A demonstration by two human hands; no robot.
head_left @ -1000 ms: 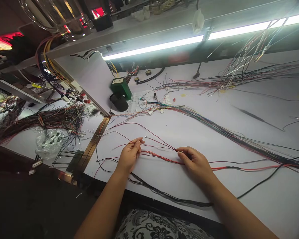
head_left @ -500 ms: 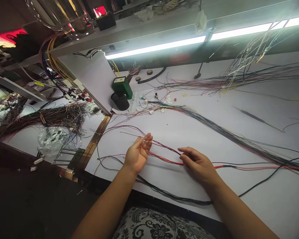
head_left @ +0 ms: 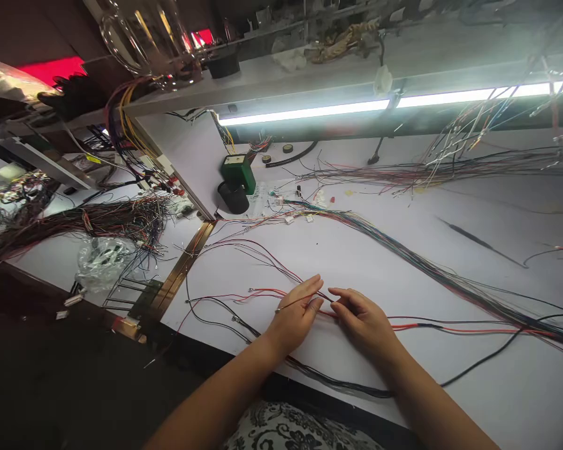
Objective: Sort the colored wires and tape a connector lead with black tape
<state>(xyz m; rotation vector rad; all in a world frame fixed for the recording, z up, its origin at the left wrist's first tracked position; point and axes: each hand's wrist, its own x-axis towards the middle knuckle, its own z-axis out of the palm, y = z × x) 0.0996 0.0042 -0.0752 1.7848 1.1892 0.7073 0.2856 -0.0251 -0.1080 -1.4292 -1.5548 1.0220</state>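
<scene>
Pinching thin red wires (head_left: 309,304) near the front edge of the desk (head_left: 356,250): left hand (head_left: 294,315) and right hand (head_left: 363,319), close together. Few wires gathered so far. Big wire bundle (head_left: 426,269) lying loose behind, not tied.

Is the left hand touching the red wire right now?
Touching. The head view shows the left hand pinching a red wire between thumb and fingers just above the white table; the right hand grips the same strands close beside it.
</scene>
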